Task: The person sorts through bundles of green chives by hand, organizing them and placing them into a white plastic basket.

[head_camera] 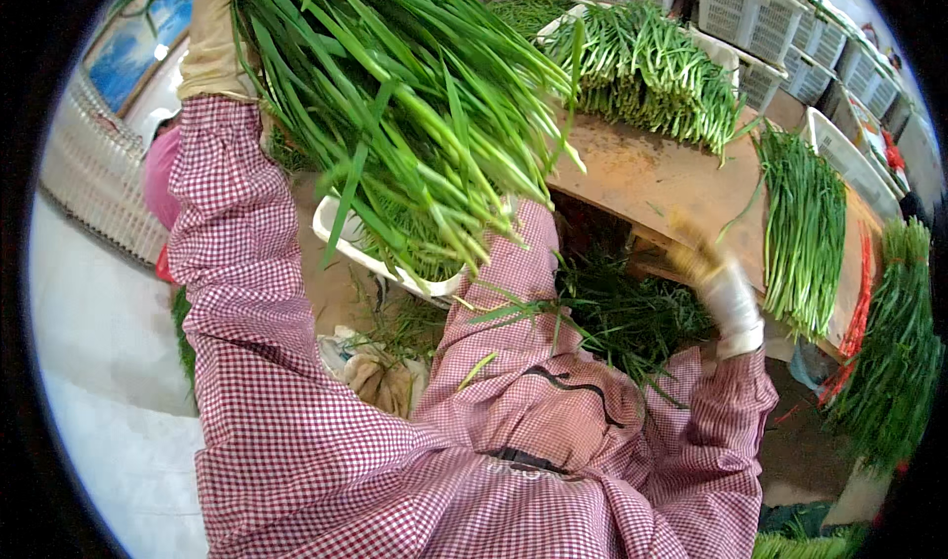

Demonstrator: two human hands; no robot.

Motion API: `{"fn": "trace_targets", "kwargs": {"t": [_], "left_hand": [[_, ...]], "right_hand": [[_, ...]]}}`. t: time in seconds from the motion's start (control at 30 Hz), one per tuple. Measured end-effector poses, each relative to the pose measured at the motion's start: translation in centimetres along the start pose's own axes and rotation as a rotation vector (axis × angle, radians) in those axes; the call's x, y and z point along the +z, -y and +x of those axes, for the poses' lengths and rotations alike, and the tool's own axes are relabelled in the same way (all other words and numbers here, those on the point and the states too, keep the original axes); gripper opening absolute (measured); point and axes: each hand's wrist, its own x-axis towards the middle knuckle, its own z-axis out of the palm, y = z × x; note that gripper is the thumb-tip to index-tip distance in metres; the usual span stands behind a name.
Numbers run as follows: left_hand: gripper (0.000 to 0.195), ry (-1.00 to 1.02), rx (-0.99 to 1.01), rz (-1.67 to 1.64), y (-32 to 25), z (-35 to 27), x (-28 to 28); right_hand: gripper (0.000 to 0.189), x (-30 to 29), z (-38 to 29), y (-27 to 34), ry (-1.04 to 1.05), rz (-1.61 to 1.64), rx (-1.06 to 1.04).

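Note:
My left hand (pixel 213 44), in a pale work glove, is raised at the top left. It grips a large loose bunch of garlic chives (pixel 415 107), whose pale stem ends fan down to the right; the fingertips are hidden. Below the bunch, a white plastic basket (pixel 385 269) holds more greens. My right hand (pixel 717 289), also gloved, is blurred by motion beside the front edge of the wooden table (pixel 629 151). Whether its fingers are closed cannot be made out. Loose chive leaves (pixel 629 322) lie in a heap beyond my lap.
Trimmed chives (pixel 644 77) are piled at the table's back, and a flat bundle (pixel 803 233) lies to the right. Red ties (pixel 859 307) hang over the edge near another bundle (pixel 889 351). White crates (pixel 752 18) stand stacked behind. Someone's pink sleeve (pixel 161 174) shows at left.

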Motion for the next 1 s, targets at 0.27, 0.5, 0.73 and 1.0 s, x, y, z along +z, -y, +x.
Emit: {"fn": "trace_targets", "kwargs": {"t": [0.27,0.5,0.73,1.0], "left_hand": [[0.028,0.394,-0.083,-0.252,0.7,-1.3,7.6],[0.03,0.581,-0.141,-0.24,5.7,0.9,1.9],[0.026,0.26,-0.18,-0.102,7.1,6.4,-6.3],[0.034,-0.011,0.008,0.234,2.6,9.0,-12.6]], "right_hand": [[0.057,3.3,7.0,15.7,-0.077,0.474,-0.704],[0.053,11.6,2.7,4.1,0.153,0.984,-0.041],[0.05,11.3,0.0,1.2,0.16,1.244,0.063],[0.034,8.5,-3.3,-0.9,0.272,0.375,0.212]]}}
